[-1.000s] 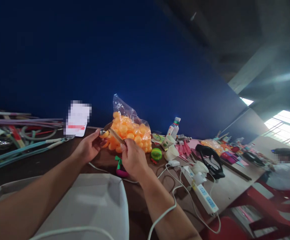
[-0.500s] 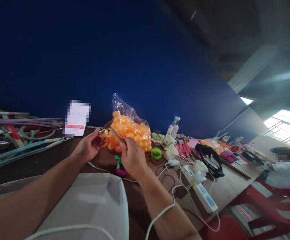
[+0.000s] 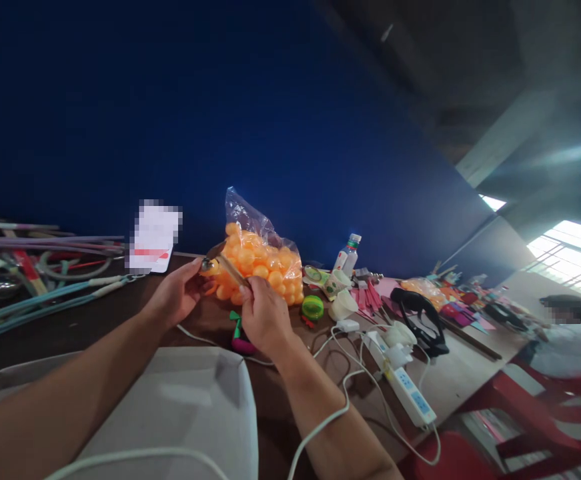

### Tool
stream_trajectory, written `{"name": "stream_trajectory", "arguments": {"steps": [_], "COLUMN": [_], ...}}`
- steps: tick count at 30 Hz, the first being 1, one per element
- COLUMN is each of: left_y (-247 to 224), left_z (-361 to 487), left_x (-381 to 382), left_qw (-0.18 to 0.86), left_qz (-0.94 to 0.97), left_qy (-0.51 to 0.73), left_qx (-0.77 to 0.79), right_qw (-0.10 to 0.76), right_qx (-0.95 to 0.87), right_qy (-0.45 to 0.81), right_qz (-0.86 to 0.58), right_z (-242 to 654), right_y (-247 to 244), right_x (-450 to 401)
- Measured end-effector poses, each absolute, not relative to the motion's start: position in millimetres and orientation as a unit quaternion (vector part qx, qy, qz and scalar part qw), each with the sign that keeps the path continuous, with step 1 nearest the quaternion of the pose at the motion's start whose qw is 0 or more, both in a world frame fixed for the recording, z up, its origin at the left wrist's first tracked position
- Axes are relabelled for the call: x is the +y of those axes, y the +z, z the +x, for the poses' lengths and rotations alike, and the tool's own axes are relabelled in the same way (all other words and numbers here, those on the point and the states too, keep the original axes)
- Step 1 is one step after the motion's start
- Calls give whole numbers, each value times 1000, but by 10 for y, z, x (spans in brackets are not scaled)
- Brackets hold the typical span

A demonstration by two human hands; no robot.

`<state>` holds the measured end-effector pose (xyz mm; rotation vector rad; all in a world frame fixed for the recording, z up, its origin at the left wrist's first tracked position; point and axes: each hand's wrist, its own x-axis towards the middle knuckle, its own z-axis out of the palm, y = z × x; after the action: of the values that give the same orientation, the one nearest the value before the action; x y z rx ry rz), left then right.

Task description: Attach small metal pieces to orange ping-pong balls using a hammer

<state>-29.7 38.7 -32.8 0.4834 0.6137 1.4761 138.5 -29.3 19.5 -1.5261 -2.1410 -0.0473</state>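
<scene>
Two grips closed, just left of frame centre: left hand (image 3: pixel 175 298) pinches a shiny orange ball (image 3: pixel 212 268); right hand (image 3: pixel 269 319) grasps a flat stick (image 3: pixel 233 272). Ball judged light, slippery, hold lightly by its sides; stick probably stiff, hold mid-length.

Bag of balls (image 3: pixel 263 267): blocks fwd.
White cable (image 3: pixel 315 431): crosses R forearm (image 3: pixel 310 383).
Pwr strip (image 3: pixel 410 390): obst. on R.
Dark tabletop (image 3: pixel 95 321): gap btwn L forearm (image 3: pixel 95 380) & teal cords (image 3: pixel 31 307).

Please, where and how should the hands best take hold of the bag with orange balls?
Probably pinch the bag by its loose top, from above: this clear plastic peak rises past the orange balls, leaving film to gather.
</scene>
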Motion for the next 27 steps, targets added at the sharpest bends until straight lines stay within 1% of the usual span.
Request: {"name": "stream_trajectory", "arguments": {"steps": [6,9,13,18,23,27], "left_y": [-377,-372,-356,-361,-353,-341], "left_z": [-301,-301,-308,-317,-320,-317], "left_x": [389,382,382,400,402,404], "left_qw": [662,653,658,651,660,667], "left_qz": [272,274,276,251,234,227], "left_qy": [646,651,647,663,664,663], "left_qx": [267,274,269,270,263,253], "right_qw": [245,253,236,255,239,266], "right_qx": [-785,-780,-787,-782,-788,-788], "right_qy": [-13,-16,-11,-13,-10,-13], "right_qz": [-569,-572,-570,-568,-567,-555], "right_z": [1384,1382,1379,1369,1365,1369], "right_y": [200,209,207,204,166,147], "right_x": [-288,-291,-297,-308,-297,-282]}}
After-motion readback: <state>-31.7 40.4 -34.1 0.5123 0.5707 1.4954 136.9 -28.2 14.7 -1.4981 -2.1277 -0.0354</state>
